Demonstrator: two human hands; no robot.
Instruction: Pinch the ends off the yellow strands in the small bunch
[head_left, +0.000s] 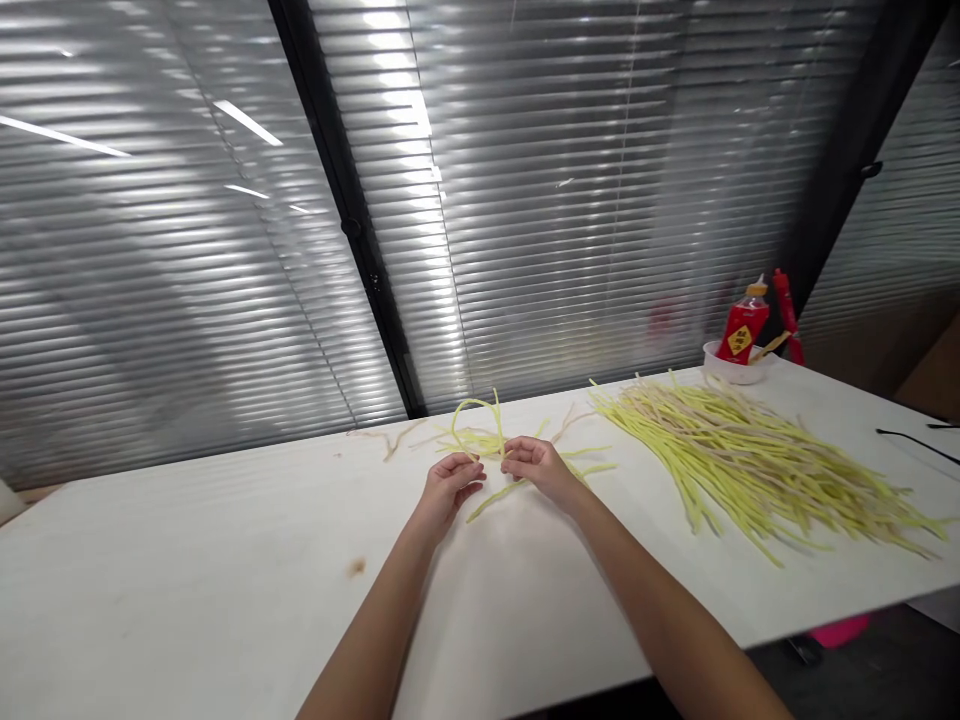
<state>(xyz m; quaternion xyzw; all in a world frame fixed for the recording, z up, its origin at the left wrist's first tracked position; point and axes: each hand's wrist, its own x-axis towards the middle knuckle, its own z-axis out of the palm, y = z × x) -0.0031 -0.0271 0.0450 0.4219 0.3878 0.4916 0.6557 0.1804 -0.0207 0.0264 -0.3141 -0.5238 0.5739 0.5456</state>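
Landmark for this report is the large pile of yellow and tan stems (pixel 750 450) on the white surface (pixel 225 590); both hands are at work to the left of that pile, well apart from it; the right hand (pixel 541 468) is the nearer of the two to it, the left hand (pixel 448 484) the farther.

The looped yellow stem (pixel 474 402) is left of the pile, between the two hands and just beyond their fingertips; its bend arches up and away from the wearer, the left leg coming down to the left fingers, the other side meeting the right fingers; one straight end points upward, its long axis nearly upright in the view, and the right hand is nearer to that end.

Left fingers: curled, nearly closed, apparently pinching the left leg; right fingers: drawn together on the straight part; how firm either grip is, I cannot tell.

Also left of the pile, a loose yellow stem (pixel 489 502) runs slantwise out from beneath the right hand; thin tan pieces (pixel 391 449) lie farther left; behind the pile stands a white bowl (pixel 739 375) with a red bottle (pixel 742 325) in it.
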